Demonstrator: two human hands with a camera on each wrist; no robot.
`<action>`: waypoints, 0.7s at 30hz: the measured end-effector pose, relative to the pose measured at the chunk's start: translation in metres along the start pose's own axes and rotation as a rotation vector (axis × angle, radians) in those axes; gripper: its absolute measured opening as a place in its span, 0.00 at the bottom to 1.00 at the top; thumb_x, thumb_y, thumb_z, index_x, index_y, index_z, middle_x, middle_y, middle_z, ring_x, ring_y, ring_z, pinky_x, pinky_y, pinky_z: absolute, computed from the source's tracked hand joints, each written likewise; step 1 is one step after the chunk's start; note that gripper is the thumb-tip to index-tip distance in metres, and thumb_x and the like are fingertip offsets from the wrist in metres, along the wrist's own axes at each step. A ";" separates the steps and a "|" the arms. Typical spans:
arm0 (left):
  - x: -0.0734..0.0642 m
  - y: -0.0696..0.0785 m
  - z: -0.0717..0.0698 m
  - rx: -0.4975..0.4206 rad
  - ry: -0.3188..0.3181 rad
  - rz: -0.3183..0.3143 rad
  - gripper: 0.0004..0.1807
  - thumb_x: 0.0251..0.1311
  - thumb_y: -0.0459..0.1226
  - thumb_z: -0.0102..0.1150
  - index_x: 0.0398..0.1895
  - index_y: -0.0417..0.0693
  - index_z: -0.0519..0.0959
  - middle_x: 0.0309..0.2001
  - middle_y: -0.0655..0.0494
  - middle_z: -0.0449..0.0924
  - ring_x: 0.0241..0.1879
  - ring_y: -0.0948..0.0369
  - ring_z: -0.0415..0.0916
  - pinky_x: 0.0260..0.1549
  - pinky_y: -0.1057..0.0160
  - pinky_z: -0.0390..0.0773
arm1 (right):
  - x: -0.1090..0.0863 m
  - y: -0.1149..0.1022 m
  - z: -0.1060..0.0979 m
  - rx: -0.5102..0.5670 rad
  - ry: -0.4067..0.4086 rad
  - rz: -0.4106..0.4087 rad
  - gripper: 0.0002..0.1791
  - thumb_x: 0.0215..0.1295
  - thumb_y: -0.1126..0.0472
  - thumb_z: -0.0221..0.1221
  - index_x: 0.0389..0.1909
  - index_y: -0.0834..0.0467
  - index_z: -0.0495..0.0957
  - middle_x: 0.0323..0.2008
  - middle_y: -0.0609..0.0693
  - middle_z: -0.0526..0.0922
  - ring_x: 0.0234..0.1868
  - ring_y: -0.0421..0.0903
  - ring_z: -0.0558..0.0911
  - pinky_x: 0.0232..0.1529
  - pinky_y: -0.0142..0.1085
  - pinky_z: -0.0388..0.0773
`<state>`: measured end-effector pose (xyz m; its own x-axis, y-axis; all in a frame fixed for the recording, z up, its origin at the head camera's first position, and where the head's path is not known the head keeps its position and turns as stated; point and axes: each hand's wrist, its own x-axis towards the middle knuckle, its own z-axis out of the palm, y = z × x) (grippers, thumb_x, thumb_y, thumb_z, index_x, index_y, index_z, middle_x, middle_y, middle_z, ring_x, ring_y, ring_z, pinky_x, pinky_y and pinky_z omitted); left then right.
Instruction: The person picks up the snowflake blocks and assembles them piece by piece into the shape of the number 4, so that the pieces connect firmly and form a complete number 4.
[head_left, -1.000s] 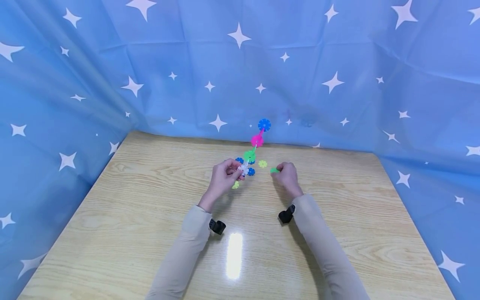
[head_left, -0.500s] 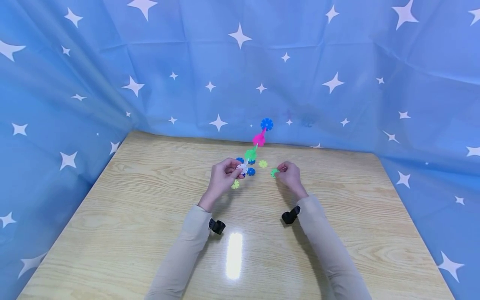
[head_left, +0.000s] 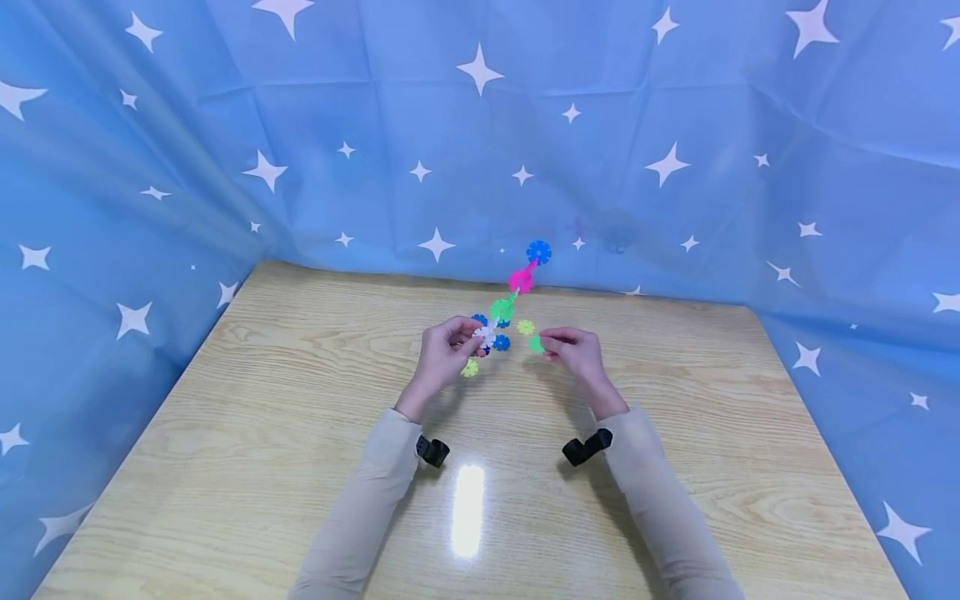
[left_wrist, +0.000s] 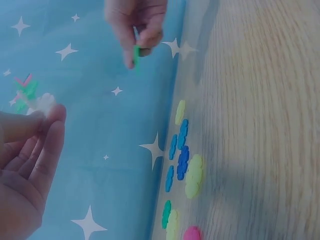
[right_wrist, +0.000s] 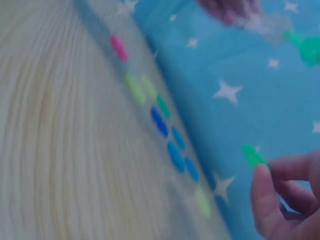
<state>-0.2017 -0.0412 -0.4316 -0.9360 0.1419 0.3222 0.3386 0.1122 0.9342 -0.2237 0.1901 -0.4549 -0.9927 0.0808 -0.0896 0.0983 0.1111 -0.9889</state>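
Note:
My left hand (head_left: 442, 354) pinches a white snowflake disc (head_left: 486, 336) between thumb and fingers. This disc ends a chain slanting up to the right: a green disc (head_left: 502, 309), a pink disc (head_left: 521, 281), then a blue disc (head_left: 538, 252), with thin edge-on pieces joining them. A short way to the right, my right hand (head_left: 581, 354) pinches a loose green snowflake disc (right_wrist: 253, 155) by its edge, thumb against fingertips. In the left wrist view this loose disc (left_wrist: 136, 57) appears nearly edge-on, apart from the chain.
Loose discs lie in a cluster on the wooden table (head_left: 225, 417) below the hands, among them several blue ones (left_wrist: 183, 162), several yellow-green ones (left_wrist: 194, 176), a green one (left_wrist: 166, 214) and a pink one (left_wrist: 192, 233). A blue star-patterned curtain (head_left: 397, 125) hangs behind the table.
My right hand has turned and brought the loose green disc slightly left, nearer the chain, while its wrist swung right. The chain's blue end has tilted a little right; my left hand stays nearly still.

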 end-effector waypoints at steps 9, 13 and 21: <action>0.000 0.000 0.000 -0.013 -0.005 -0.028 0.08 0.56 0.21 0.58 0.39 0.27 0.79 0.30 0.37 0.80 0.27 0.42 0.80 0.20 0.74 0.78 | -0.028 -0.029 0.023 0.216 -0.054 0.016 0.16 0.59 0.72 0.60 0.47 0.76 0.75 0.27 0.46 0.83 0.24 0.38 0.82 0.32 0.28 0.82; 0.001 0.002 0.000 -0.017 -0.034 -0.029 0.09 0.57 0.20 0.56 0.41 0.24 0.77 0.31 0.31 0.79 0.29 0.38 0.79 0.21 0.76 0.78 | -0.037 -0.036 0.033 0.292 -0.050 0.022 0.19 0.59 0.74 0.59 0.50 0.78 0.71 0.29 0.47 0.83 0.26 0.39 0.82 0.33 0.28 0.82; 0.000 0.001 0.001 -0.016 -0.030 -0.011 0.09 0.57 0.23 0.57 0.41 0.26 0.78 0.32 0.34 0.80 0.28 0.40 0.80 0.22 0.73 0.80 | -0.044 -0.038 0.047 0.375 -0.005 -0.010 0.16 0.59 0.76 0.58 0.49 0.77 0.74 0.30 0.46 0.84 0.26 0.38 0.82 0.34 0.28 0.82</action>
<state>-0.2014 -0.0402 -0.4309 -0.9364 0.1697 0.3071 0.3261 0.0982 0.9402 -0.1872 0.1360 -0.4187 -0.9939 0.0761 -0.0794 0.0572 -0.2588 -0.9642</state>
